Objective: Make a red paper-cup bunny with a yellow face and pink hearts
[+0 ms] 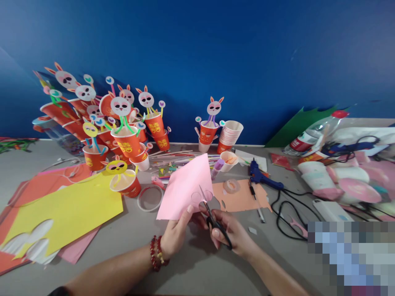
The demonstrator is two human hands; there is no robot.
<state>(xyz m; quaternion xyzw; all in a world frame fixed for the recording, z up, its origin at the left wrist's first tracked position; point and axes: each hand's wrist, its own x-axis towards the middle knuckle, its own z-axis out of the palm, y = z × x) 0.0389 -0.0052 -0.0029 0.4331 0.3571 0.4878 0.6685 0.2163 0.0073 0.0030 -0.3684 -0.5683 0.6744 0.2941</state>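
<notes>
Pink paper (185, 183) is held in the air above the grey desk (129, 275), in front of the person. The left hand (176, 243) pinches its near edge: the thumb lies on top, while the other fingers are mostly hidden underneath. Some round outlines are visible on the sheet. The right hand (230, 231) has its fingers curled around the handles of the black scissors (211, 218), and their blades point at these outlines; how wide the blades are open, I cannot tell. Just to the right lies orange paper (240, 202), which bears a clear tape roll (231, 187) and a pen (256, 201). Farther right is a blue glue gun (262, 177). On the left side there are a tape ring (139, 200) and yellow paper (86, 205). Behind, rabbit-faced red cups (125, 142) stand near the blue wall (197, 45).
</notes>
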